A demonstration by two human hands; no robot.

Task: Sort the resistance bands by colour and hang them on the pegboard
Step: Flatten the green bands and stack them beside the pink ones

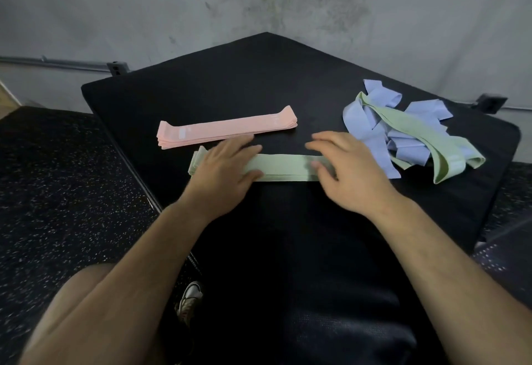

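Plainly, in the head view, the green stack [283, 167] lies flat on the black desk [259, 76] just below the middle of the frame, its long axis running left to right. It is almost parallel to the pink stack [227, 131], which sits just above it in the frame and apart from it. The left hand [227, 163] rests palm down on the left part of the green stack, and the right hand [345, 163] covers its right end. The fingers [244, 148] of the left hand are straight and point toward the right. Those of the right hand are loosely extended and point left, with the thumb lying on the strip. Neither hand curls round anything; both press or smooth. At the right of the frame, just beside the right hand, lies a tangled pile [403, 145] of blue bands with a loose green band [417, 131] draped across it from upper left to lower right. If that green band is to join the stack, the right hand is much the nearer, and the band lies behind and to the right of its knuckles, so the hand would have to turn outward. Both forearms reach up from the bottom corners, converging on the stack. No pegboard is in view.
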